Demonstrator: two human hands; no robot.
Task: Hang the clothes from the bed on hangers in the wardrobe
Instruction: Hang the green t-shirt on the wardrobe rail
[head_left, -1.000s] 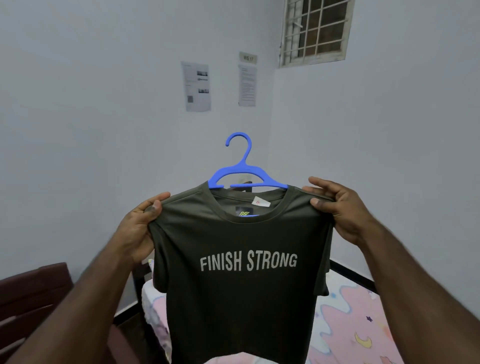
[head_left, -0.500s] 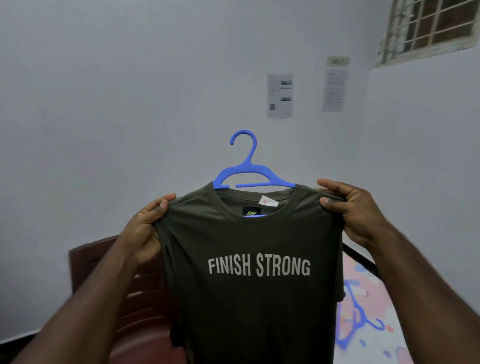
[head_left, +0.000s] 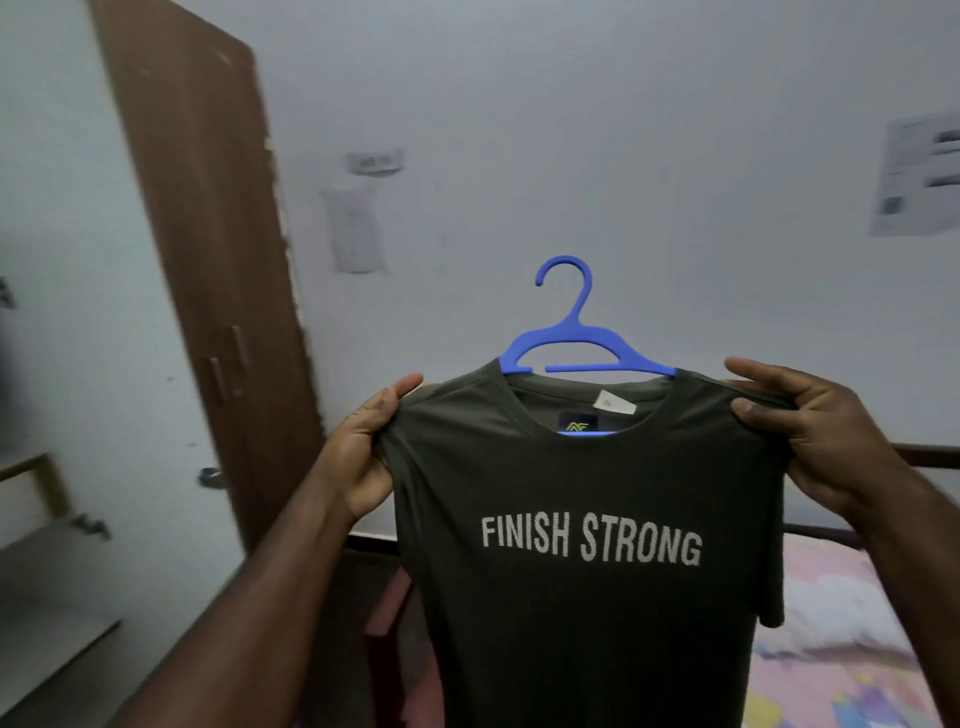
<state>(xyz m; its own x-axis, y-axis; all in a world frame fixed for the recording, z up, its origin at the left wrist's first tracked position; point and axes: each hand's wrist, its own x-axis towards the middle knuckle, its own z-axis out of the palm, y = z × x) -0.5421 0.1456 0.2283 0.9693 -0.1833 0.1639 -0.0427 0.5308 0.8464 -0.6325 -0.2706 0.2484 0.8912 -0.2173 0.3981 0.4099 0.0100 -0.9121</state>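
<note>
Olive T-shirt (head_left: 587, 545) on blue hanger (head_left: 582, 348), shoulders pinched by left hand (head_left: 363, 457) and right hand (head_left: 810, 431); wardrobe (head_left: 218, 260) leftward, nearer left hand.

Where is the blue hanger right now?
Head view, centre-right: the blue hanger sits inside the T-shirt collar, hook up, between both hands.

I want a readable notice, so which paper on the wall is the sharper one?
The right paper, cut by the frame edge; the paper nearer the brown door is blurred.
</note>
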